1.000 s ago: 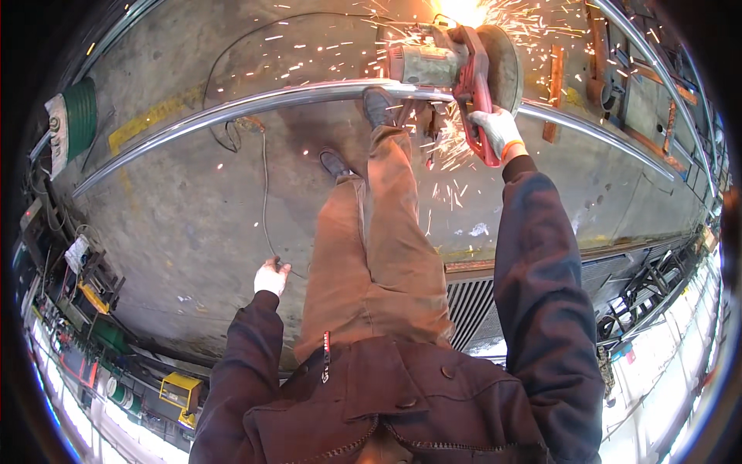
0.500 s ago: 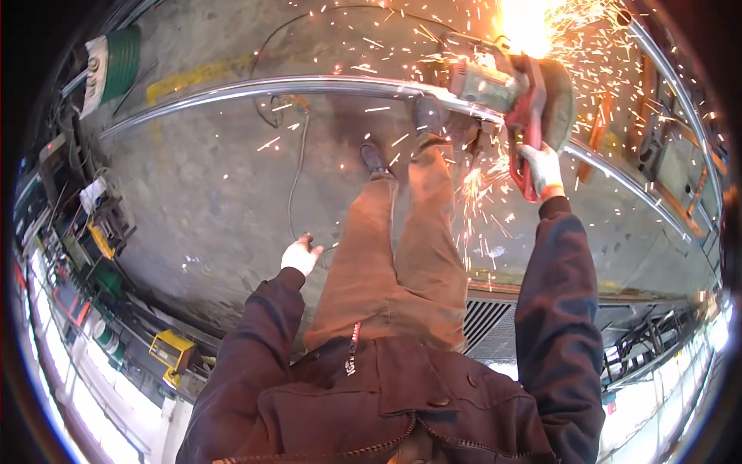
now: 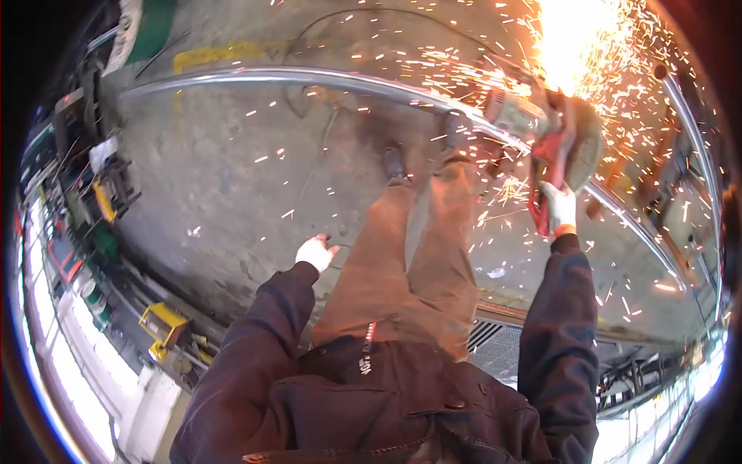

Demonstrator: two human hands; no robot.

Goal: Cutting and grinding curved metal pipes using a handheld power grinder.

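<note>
My gloved right hand [image 3: 560, 207] is closed around the red handle of a chop saw [image 3: 519, 116]. The saw sits over a long shiny metal pipe [image 3: 301, 75] that runs across the floor. A bright plume of sparks [image 3: 580, 46] bursts from the far side of the saw, and more scatter below it. Glare hides where the blade meets the metal. Near my left thigh, my gloved left hand [image 3: 315, 252] hangs free of any object, its fingers loosely apart. My feet stand just on the near side of the pipe.
A second pipe [image 3: 696, 139] lies at the far right, beside orange metal bars. A cable [image 3: 363, 11] curves over the concrete floor. At the left stand a green-and-white roll [image 3: 143, 31], cluttered equipment and a yellow frame [image 3: 164, 325]. A metal grating [image 3: 495, 348] is near my right side.
The view has shifted, so the saw and pipe appear farther right and the saw lower. My right hand keeps its grip on the handle. The spark plume looks larger.
</note>
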